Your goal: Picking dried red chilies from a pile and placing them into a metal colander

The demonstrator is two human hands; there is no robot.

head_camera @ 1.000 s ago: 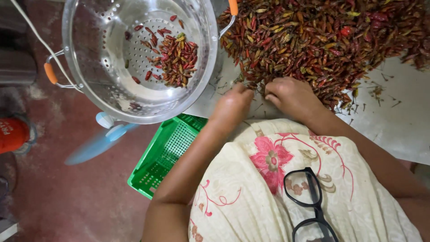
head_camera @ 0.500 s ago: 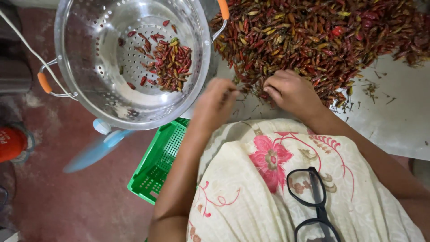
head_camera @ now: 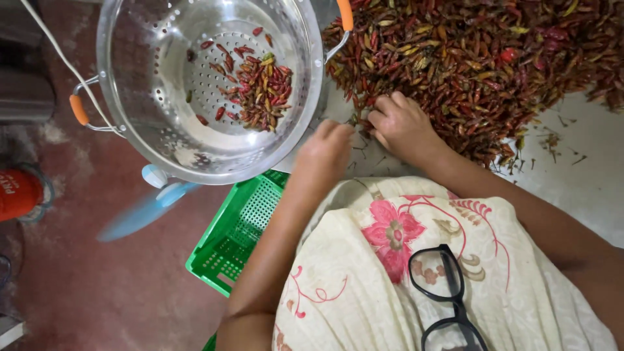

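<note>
A big heap of dried red, brown and yellowish chilies (head_camera: 481,58) lies on a pale sheet (head_camera: 578,188). My right hand (head_camera: 402,127) rests at the heap's near edge, fingers curled on a chili. My left hand (head_camera: 328,151) is just beside it, fingertips pinched together on a small chili between the two hands. To the left stands a metal colander (head_camera: 169,136) with orange handles, and a small pile of chilies (head_camera: 260,91) lies in its bottom.
A green plastic basket (head_camera: 234,237) lies under the colander's near rim, next to a pale blue fan blade (head_camera: 146,211). A red object (head_camera: 19,194) sits at the left on the reddish floor. Black glasses (head_camera: 442,292) hang on my floral shirt.
Both hands stay together at the heap's edge. My left hand has shifted slightly left and nearer to me. The view has drifted a little.
</note>
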